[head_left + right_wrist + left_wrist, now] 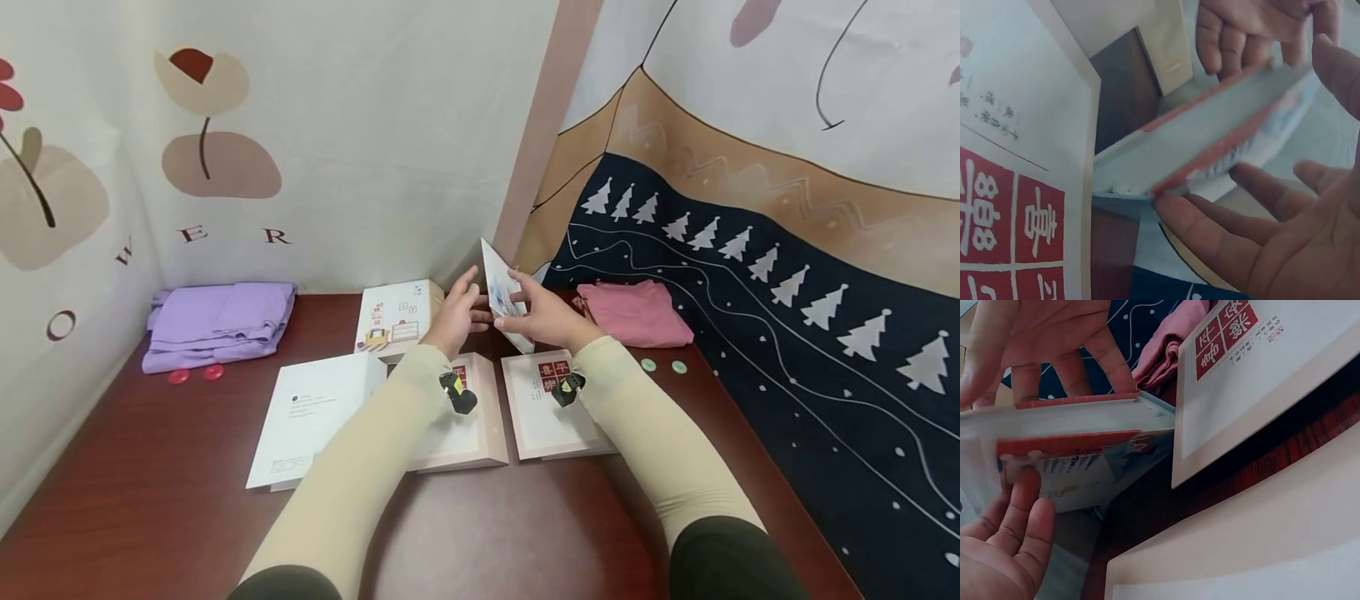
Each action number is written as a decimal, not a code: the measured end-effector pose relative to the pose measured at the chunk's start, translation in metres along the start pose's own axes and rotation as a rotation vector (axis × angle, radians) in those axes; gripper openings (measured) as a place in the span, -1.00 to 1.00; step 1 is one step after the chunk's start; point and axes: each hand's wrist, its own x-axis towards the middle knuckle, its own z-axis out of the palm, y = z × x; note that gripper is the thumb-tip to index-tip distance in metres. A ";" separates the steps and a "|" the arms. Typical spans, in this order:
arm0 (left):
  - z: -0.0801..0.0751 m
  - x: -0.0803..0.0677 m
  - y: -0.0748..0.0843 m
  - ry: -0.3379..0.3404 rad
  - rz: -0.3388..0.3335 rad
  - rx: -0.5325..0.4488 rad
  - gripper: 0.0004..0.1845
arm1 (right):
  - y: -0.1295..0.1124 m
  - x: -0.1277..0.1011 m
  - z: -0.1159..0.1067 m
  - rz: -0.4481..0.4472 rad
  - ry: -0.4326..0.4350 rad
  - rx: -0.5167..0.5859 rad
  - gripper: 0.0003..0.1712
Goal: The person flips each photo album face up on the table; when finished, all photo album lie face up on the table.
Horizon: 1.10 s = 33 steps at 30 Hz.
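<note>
A thin white book (pixel 501 287) with a pale blue picture and a red edge stands tilted up off the dark red table (pixel 150 467), between both hands. My right hand (pixel 543 317) holds it, fingers under its face and thumb at its upper edge, as the right wrist view shows of the book (pixel 1210 144) and the right hand (pixel 1272 237). My left hand (pixel 456 315) touches the book's other side with fairly straight fingers. In the left wrist view the left hand (pixel 1004 544) lies against the book's (pixel 1085 456) cover.
Under my forearms lie two books with red squares (pixel 547 408) (pixel 468 433), with a white book (pixel 315 417) to their left and a box (pixel 397 317) behind. Folded purple cloth (pixel 217 321) with two red buttons (pixel 195 374) lies far left. Pink cloth (pixel 637 312) and green buttons (pixel 663 365) lie right.
</note>
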 end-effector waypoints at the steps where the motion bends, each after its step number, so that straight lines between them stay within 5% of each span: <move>1: 0.000 0.000 0.000 -0.006 0.005 -0.002 -0.42 | -0.002 0.000 0.001 0.005 0.019 -0.004 0.16; 11: 0.002 0.000 -0.001 -0.062 0.035 0.038 -0.44 | -0.016 -0.005 0.006 0.010 0.170 -0.038 0.13; 19: 0.001 0.006 -0.008 -0.231 -0.070 0.195 -0.43 | -0.022 -0.010 0.008 0.003 0.293 -0.105 0.00; 26: 0.002 0.005 -0.010 -0.260 -0.144 0.278 -0.41 | -0.015 -0.008 0.002 0.081 0.382 -0.033 0.02; 33: -0.004 0.005 -0.013 -0.263 -0.171 0.344 -0.39 | 0.000 -0.011 -0.012 0.154 0.361 0.104 0.09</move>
